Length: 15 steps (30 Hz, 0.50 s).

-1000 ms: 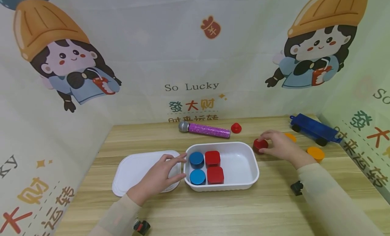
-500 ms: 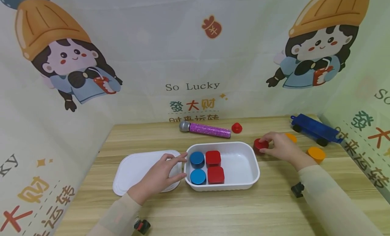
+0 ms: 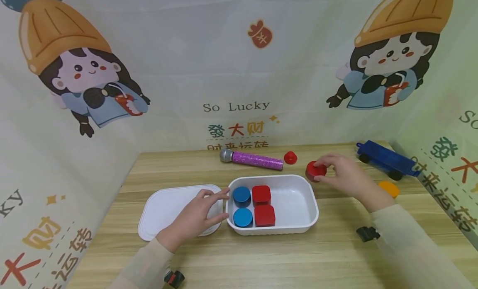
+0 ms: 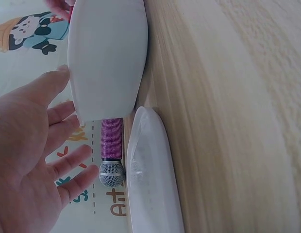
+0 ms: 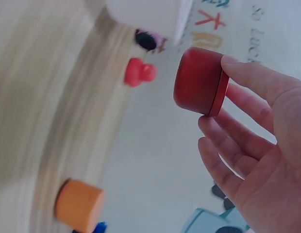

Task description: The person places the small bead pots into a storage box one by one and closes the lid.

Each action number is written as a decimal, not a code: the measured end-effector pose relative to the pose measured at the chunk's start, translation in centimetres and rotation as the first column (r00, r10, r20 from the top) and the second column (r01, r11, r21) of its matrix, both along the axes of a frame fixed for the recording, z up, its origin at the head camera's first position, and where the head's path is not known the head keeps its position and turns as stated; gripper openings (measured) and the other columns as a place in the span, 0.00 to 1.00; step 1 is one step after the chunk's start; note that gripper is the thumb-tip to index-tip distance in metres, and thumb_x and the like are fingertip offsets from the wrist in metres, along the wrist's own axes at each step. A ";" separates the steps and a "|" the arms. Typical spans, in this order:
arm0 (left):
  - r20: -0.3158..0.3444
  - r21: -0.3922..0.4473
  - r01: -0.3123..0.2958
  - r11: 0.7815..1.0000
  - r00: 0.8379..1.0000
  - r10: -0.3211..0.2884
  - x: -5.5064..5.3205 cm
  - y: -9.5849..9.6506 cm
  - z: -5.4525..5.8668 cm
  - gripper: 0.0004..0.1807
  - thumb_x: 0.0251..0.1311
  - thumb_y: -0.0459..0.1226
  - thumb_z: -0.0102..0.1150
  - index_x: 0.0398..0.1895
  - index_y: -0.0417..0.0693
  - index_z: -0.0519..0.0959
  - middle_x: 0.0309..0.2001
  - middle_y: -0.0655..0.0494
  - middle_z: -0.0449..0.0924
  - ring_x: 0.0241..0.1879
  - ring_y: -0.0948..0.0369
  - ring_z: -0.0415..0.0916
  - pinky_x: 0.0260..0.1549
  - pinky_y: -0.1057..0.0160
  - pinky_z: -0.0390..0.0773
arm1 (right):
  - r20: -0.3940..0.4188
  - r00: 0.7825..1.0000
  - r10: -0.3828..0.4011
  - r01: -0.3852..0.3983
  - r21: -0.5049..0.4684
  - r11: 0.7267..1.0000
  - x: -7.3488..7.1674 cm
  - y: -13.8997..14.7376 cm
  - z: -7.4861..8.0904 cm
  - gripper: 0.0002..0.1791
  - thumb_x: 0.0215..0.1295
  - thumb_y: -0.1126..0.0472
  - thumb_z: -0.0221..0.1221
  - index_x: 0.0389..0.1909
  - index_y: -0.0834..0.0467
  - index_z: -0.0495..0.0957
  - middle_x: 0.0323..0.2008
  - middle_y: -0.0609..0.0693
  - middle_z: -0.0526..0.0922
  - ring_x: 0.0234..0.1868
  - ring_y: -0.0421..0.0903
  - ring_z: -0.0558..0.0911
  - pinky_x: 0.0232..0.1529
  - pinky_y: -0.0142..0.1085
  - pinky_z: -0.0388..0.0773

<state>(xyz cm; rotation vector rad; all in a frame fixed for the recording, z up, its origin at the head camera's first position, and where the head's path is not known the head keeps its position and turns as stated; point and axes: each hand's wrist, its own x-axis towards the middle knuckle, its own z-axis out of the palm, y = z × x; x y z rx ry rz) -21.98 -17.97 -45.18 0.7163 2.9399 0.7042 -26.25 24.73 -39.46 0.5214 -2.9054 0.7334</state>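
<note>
My right hand (image 3: pixel 345 175) pinches a small round red tin (image 3: pixel 315 171) between thumb and fingers. The right wrist view shows this tin (image 5: pixel 199 80) with its lid line, held off the table. To its left stands a white plastic box (image 3: pixel 295 206) holding two blue round tins (image 3: pixel 242 217) and two red square tins (image 3: pixel 264 215) in its left half. My left hand (image 3: pixel 196 214) has its relaxed fingers spread at the box's left rim. In the left wrist view, the thumb of that hand (image 4: pixel 24 141) touches the rim of the white box (image 4: pixel 109 58).
A white lid (image 3: pixel 164 210) lies left of the box, under my left forearm's reach. Behind the box are a purple glittery microphone (image 3: pixel 257 160) and a small red knobbed piece (image 3: pixel 290 157). An orange tin (image 3: pixel 388 188) and a blue toy trailer (image 3: pixel 388 158) stand at right.
My right hand has lifted the round red tin and moved it slightly up and left toward the box. It now covers the farther orange tin. My left hand stays at the rim.
</note>
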 end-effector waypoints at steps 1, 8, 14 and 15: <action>-0.001 -0.001 0.000 1.000 1.000 0.000 0.0 0.0 -0.1 0.38 0.66 0.54 0.66 0.78 0.64 0.66 0.63 0.64 0.78 0.67 0.54 0.69 0.63 0.44 0.78 | -0.004 1.000 0.006 -0.006 0.003 1.000 0.2 -0.4 0.3 0.21 0.63 0.57 0.73 0.54 0.60 0.85 0.57 0.62 0.84 0.57 0.63 0.81 0.58 0.60 0.80; -0.013 -0.002 0.010 1.000 1.000 -0.010 -0.1 -0.1 -0.2 0.39 0.67 0.55 0.66 0.79 0.64 0.65 0.63 0.66 0.79 0.67 0.55 0.69 0.63 0.45 0.78 | -0.023 0.995 0.096 -0.096 0.016 0.995 1.1 -3.2 0.9 0.20 0.59 0.58 0.75 0.52 0.55 0.87 0.59 0.56 0.85 0.61 0.60 0.81 0.58 0.56 0.82; -0.003 -0.001 0.008 1.000 1.000 -0.008 0.0 -0.2 -0.2 0.38 0.67 0.55 0.65 0.79 0.64 0.65 0.64 0.64 0.78 0.66 0.55 0.69 0.63 0.45 0.78 | -0.005 0.980 0.200 -0.199 0.054 0.978 1.2 -4.9 -0.4 0.19 0.58 0.59 0.75 0.51 0.54 0.88 0.56 0.56 0.85 0.59 0.58 0.82 0.58 0.53 0.83; 0.001 0.000 0.005 1.000 1.000 -0.005 0.0 -0.2 -0.2 0.38 0.67 0.55 0.65 0.78 0.65 0.65 0.64 0.64 0.78 0.66 0.55 0.69 0.63 0.45 0.78 | 0.006 0.978 0.209 -0.209 0.061 0.976 1.1 -5.2 -0.7 0.19 0.58 0.59 0.76 0.51 0.54 0.88 0.57 0.56 0.85 0.59 0.58 0.82 0.58 0.54 0.83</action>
